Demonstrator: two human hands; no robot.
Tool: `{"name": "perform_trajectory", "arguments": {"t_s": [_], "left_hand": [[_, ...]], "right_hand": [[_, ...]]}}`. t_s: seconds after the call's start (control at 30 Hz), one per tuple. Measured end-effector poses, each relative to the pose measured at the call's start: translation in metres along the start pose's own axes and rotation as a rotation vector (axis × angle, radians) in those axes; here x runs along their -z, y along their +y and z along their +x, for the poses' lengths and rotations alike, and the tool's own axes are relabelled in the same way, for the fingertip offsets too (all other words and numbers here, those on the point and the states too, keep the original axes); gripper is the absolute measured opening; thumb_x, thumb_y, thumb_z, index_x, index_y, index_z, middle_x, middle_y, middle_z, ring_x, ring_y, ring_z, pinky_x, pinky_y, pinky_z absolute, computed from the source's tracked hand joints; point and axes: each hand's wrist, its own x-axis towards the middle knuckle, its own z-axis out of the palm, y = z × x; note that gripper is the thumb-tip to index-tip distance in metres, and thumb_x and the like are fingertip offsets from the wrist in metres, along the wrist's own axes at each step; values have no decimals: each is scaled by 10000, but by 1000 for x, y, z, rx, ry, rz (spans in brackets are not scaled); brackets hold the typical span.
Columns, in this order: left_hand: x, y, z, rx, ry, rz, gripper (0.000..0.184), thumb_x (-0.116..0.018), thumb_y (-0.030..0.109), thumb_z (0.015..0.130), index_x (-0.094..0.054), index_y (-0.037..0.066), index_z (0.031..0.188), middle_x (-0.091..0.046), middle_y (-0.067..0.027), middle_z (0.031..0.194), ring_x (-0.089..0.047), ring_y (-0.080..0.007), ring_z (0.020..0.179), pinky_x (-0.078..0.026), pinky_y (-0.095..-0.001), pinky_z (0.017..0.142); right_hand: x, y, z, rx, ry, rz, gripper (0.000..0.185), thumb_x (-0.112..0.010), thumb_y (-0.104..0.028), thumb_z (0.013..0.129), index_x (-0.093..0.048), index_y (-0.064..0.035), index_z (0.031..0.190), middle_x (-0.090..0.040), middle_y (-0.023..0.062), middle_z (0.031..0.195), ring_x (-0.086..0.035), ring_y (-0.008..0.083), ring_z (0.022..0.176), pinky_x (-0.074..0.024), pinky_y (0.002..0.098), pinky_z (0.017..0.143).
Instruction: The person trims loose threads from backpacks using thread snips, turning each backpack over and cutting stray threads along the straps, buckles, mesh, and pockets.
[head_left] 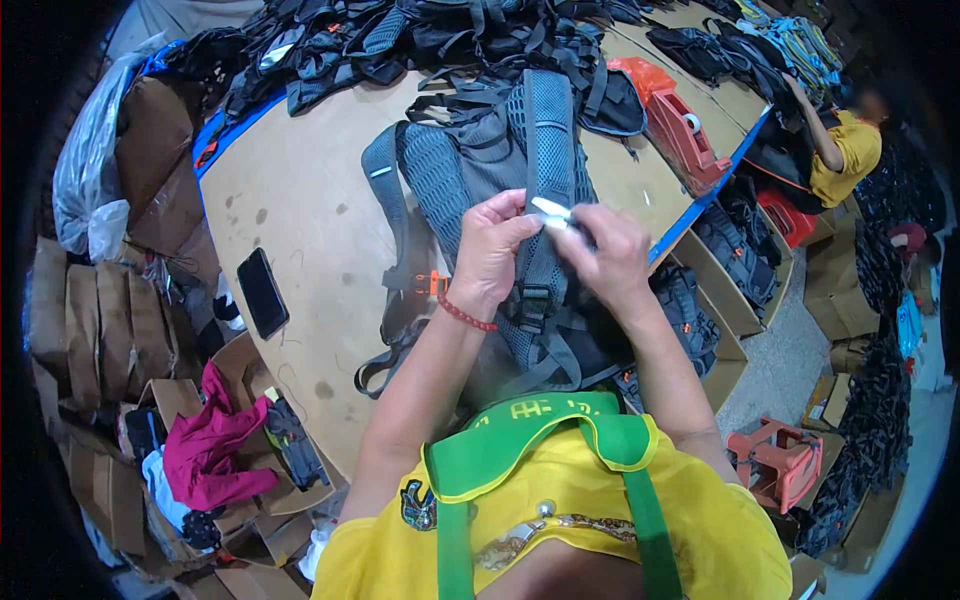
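I'm doing close handwork over one grey backpack (432, 175).
My right hand (615, 255) is gripping one blurred white tool (551, 208); my left hand (490, 250) is pinching its fingertips closed, on what I cannot tell. The backpack is lying on the table (300, 190) beneath them, right of one phone (262, 292); the next move, I judge, is calling for steadiness.

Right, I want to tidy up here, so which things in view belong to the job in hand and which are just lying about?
Seem part of the job:
backpack, under both hands
small pale item, apparently in the right hand, too blurred to identify

Seem just lying about:
phone, on the table
red tape dispenser
magenta cloth, beside the table
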Motion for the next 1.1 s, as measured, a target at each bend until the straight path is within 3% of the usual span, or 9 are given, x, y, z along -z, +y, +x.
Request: {"name": "perform_trajectory", "arguments": {"t_s": [0.1,0.17,0.33,0.43,0.57,0.63,0.7,0.77,1.1], "left_hand": [[7,3,1,48,-8,2,236,-632,-12,723,-606,-6,958,-645,-52,887,-601,-104,766,-482,-226,731],[6,3,1,55,8,0,230,-625,-21,723,-605,-8,952,-639,-44,870,-597,-98,749,-482,-221,711],[-3,4,-3,36,-6,-25,248,-616,-29,725,-595,-23,972,-636,-48,870,-602,-94,752,-496,-223,701],[-2,5,-4,43,-15,-45,258,-603,-28,734,-591,-30,992,-642,-70,903,-611,-113,770,-501,-238,717],[11,7,0,95,3,-155,259,-577,-29,749,-583,-36,1008,-645,-94,921,-622,-143,785,-511,-269,741],[14,9,2,119,-40,-233,260,-560,-37,757,-569,-37,1017,-639,-108,935,-628,-169,815,-518,-298,769],[15,8,2,136,-41,-266,260,-556,-40,758,-563,-38,1019,-636,-116,943,-630,-180,827,-520,-311,782],[14,8,0,155,-45,-283,250,-558,-35,766,-559,-38,1016,-634,-120,942,-632,-189,834,-523,-318,783],[17,6,-1,133,-99,-222,250,-576,-2,788,-564,-28,1037,-635,-106,961,-633,-174,844,-524,-299,787]], "right_hand": [[9,-18,0,-2,-108,226,330,-731,-276,661,-615,-36,855,-609,83,733,-569,249,571,-442,329,564],[4,-21,6,-290,12,425,334,-733,-248,664,-611,-24,880,-619,101,764,-589,269,608,-464,337,612],[-17,7,25,-267,27,322,139,-645,-105,746,-593,8,808,-590,117,702,-587,165,640,-445,306,589],[1,-6,24,-486,-116,693,124,-625,-90,761,-581,25,778,-600,83,688,-587,148,642,-438,317,580],[49,-32,12,-145,-945,1105,243,-672,-140,721,-604,10,900,-607,70,762,-555,150,669,-445,277,648],[40,-35,6,-105,-671,766,250,-646,-174,763,-593,-8,942,-630,123,816,-632,210,757,-469,302,685],[25,-23,5,-274,-285,461,327,-678,-300,741,-598,-46,931,-616,154,817,-621,284,703,-474,340,629],[19,-13,11,-381,-223,225,300,-650,-326,763,-596,-52,873,-616,139,771,-610,314,652,-464,367,566],[-4,-5,19,-91,1,-136,225,-625,-277,785,-571,-65,731,-574,107,642,-561,300,546,-423,389,499]]}}
